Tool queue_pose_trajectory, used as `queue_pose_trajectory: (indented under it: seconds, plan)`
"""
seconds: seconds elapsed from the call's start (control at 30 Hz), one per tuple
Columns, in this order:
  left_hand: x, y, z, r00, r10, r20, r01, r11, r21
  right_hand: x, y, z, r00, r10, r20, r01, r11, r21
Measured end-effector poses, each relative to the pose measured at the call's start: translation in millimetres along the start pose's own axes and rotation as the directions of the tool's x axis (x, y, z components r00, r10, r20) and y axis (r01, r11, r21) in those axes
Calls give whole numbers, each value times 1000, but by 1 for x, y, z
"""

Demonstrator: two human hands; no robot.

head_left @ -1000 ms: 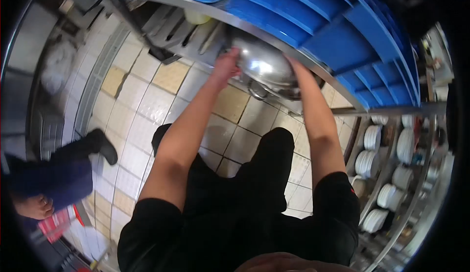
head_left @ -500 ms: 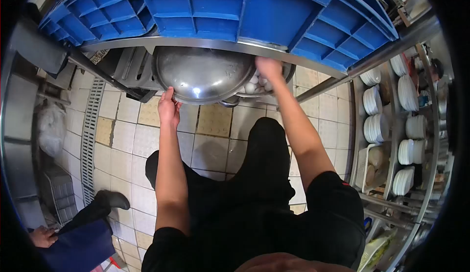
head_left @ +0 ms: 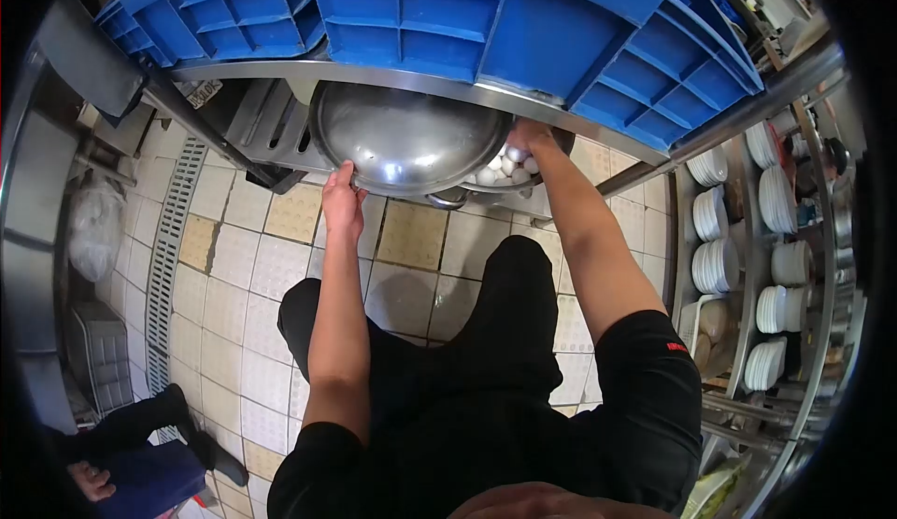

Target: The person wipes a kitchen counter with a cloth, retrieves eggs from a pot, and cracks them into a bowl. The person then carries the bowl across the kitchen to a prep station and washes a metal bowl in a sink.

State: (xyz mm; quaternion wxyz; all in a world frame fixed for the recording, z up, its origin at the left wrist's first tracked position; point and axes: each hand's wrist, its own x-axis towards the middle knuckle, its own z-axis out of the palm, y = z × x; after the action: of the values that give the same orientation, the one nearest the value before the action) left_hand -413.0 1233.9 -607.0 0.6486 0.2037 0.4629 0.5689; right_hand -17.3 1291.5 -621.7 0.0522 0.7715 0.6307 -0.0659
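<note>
A domed metal lid (head_left: 411, 136) lies tilted across the pot (head_left: 476, 187), covering its left part. My left hand (head_left: 343, 199) grips the lid's rim at the near left, thumb on top. Several white, egg-like round pieces (head_left: 507, 171) show in the uncovered right part of the pot. Over there, my right hand (head_left: 531, 134) reaches in at the back of these pieces, beneath the shelf edge. Its fingers are hidden by the lid and shadow, so whatever they touch is not visible.
Blue plastic crates (head_left: 402, 14) stand on the metal shelf (head_left: 411, 77) above the pot. To the right, a rack holds stacked white plates (head_left: 715, 267). A floor drain grate (head_left: 168, 267) runs along the left. A co-worker's leg and hand (head_left: 91, 480) are at lower left.
The view has shifted slightly, and more of the white round pieces show beside the lid. My left hand stays on the rim; my right hand remains in the pot. The co-worker's foot has moved down.
</note>
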Motion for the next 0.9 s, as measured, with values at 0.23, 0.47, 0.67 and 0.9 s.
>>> queue_pose_trajectory:
  seconds: [0.23, 0.47, 0.67, 0.9]
  plan:
    - [-3, 0, 0, 999, -2, 38, 2, 1000, 14, -4, -3, -10, 999, 49, -9, -49, 999, 0]
    - [-6, 1, 4, 998, 12, 56, -11, 1000, -22, -3, -7, 2, 990, -92, -110, 97, 994, 45]
    - [-9, 3, 6, 998, 11, 66, -11, 1000, -5, 5, -11, 8, 986, -159, 55, 158, 987, 23]
    - [-11, -3, 9, 997, 16, 74, -13, 999, -48, 1, -13, 15, 985, -152, 78, 148, 987, 60]
